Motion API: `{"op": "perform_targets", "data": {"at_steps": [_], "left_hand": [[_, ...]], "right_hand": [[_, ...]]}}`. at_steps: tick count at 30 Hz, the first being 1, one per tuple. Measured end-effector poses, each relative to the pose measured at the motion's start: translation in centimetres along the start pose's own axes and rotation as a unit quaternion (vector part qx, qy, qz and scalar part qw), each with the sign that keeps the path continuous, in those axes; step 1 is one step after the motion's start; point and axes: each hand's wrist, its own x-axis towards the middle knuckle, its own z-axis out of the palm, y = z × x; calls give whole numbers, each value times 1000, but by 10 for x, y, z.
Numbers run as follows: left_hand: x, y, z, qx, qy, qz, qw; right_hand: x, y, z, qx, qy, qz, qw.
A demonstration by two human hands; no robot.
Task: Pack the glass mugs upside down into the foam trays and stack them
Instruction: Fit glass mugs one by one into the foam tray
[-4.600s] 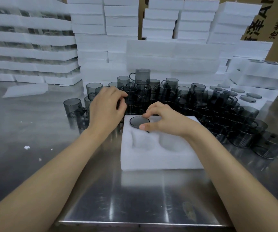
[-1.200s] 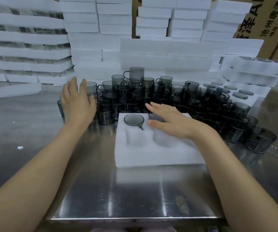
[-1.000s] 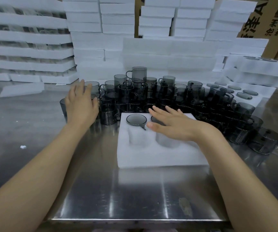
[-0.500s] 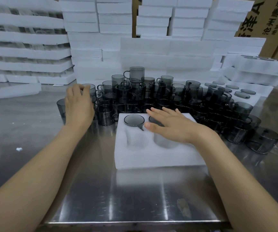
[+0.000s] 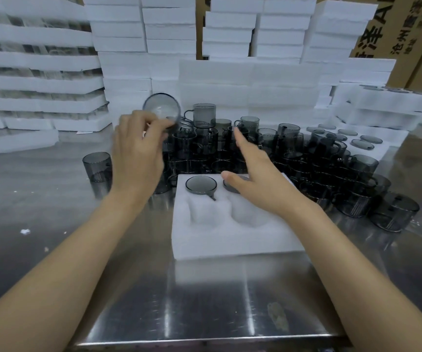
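1. Steel table [image 5: 204, 295] lay before us, with foam stacks [image 5: 250, 80] behind it and loose mugs [image 5: 306, 158] crowded between.
2. On our tray [image 5: 235, 240] the two far pockets were filled. The first mug [image 5: 201, 184] sat base-up, and the second mug [image 5: 234, 186] sat beside it, partly under our right hand [image 5: 258, 184].
3. Our left hand [image 5: 138, 158] held the third mug [image 5: 162, 110] in the air, fingers curled round it, beyond the tray and to its left.
4. Our right hand was spread with straight fingers over the tray's far right corner, the thumb at the second mug's base.
5. Two near pockets [image 5: 209, 212] stood empty, so we judged this tray about half packed. Stacking it and packing the many loose mugs remained.
6. The third mug was blurred and its handle hidden by our fingers. We could not tell how deep the second mug sat, or whether our right forearm covered more pockets.
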Motion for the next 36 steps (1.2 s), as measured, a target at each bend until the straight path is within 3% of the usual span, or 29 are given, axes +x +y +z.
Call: {"op": "perform_targets", "data": {"at_steps": [5, 12, 14, 17, 22, 26, 32, 36], "left_hand": [[-5, 36, 4, -26, -68, 77, 994], [-11, 32, 2, -51, -99, 183, 977], [-12, 34, 2, -67, -109, 179, 975], [-10, 33, 2, -126, -84, 73, 986], [-12, 31, 4, -115, -45, 81, 989], [-15, 30, 6, -105, -87, 57, 989], [-17, 26, 9, -102, -125, 16, 987], [-19, 25, 11, -107, -135, -1, 985]], "right_hand": [[-2, -11, 0, 60, 121, -96, 986], [-3, -14, 0, -8, 146, -197, 969], [-2, -13, 0, -5, 154, -190, 970], [0, -10, -8, 53, 188, -132, 972], [-3, 10, -41, 47, 245, -38, 968], [-11, 25, -60, 2, 202, 16, 979], [-17, 37, -59, -70, 40, 64, 995], [-15, 37, -55, -62, 20, 70, 995]]}}
